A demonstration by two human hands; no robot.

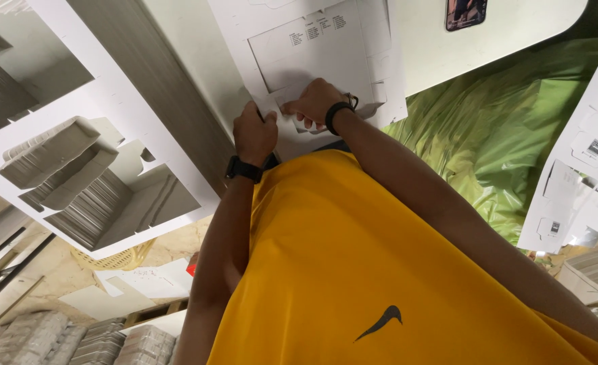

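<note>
Over at the left, beyond the counter (177,61), stacks of flat grey blanks (89,209) sit in white die-cut surrounds, well apart from the action. Now the left hand (253,135), black watch at the wrist, is clenched on the near edge of the white die-cut cardboard sheet (312,47), thumb side pinching it. Just beside it the right hand (314,103), dark band on the wrist, presses down on the same edge, fingers curled around a small flap. The sheet lies straight ahead of both grips, its long axis running away from the body toward the counter's far edge, so both hands work its nearest margin, the left slightly closer in. Further right, green plastic sheeting (501,128) hangs off the counter's right edge, with more white cut-outs (583,169) beyond.
</note>
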